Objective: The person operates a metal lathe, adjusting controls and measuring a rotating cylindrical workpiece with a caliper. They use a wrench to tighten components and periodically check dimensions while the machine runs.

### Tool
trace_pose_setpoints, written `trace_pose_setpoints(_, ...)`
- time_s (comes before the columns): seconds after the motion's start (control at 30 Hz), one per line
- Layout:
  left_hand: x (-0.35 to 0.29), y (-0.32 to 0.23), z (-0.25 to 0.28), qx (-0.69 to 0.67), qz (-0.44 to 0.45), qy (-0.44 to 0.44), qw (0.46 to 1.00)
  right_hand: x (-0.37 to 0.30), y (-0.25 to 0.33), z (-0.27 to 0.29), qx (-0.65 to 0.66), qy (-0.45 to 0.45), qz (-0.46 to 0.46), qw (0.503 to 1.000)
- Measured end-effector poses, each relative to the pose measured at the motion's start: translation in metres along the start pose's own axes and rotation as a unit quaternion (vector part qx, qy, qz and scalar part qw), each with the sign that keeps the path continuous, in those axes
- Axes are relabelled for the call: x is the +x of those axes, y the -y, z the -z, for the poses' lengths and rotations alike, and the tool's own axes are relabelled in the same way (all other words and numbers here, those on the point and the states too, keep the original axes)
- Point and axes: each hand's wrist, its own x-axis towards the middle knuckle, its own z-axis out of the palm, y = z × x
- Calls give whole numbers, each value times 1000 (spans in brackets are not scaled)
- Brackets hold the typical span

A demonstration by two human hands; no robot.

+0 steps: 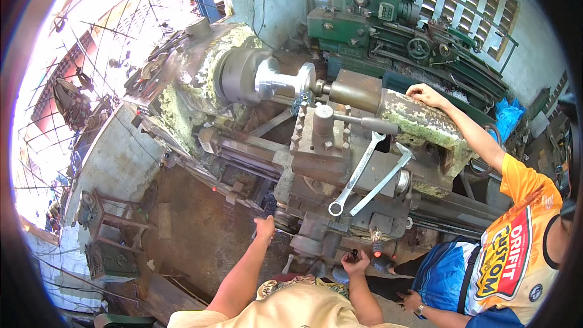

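In the head view, the person stands at a worn lathe (322, 167), its bed running across the middle of the scene. The left hand (265, 229) is partly curled beside the front of the carriage; whether it grips anything there, I cannot tell. The right hand (355, 262) has its fingers bent closed around a small dark knob (353, 256), low at the front. A shiny metal shaft (285, 82) sits between the round chuck (238, 76) and the tailstock (358, 92). A wrench (358, 172) and a caliper-shaped tool (384, 178) lie beside the tool post (323, 123). A co-worker's hand (427, 95) rests on the tailstock.
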Motion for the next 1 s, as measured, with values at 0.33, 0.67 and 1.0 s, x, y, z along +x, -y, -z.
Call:
trace_pose_setpoints(0.33,-7,0,-15,-22,9,18,1000,-21,15,-15,-16,-23,27,999)
trace_pose_setpoints(0.67,-3,-1,-9,-31,2,23,999,-21,11,-13,-19,-21,28,999)
trace_pose_setpoints(1.0,-2,-3,-4,-23,-26,12,999,-17,7,-12,-17,-19,18,1000)
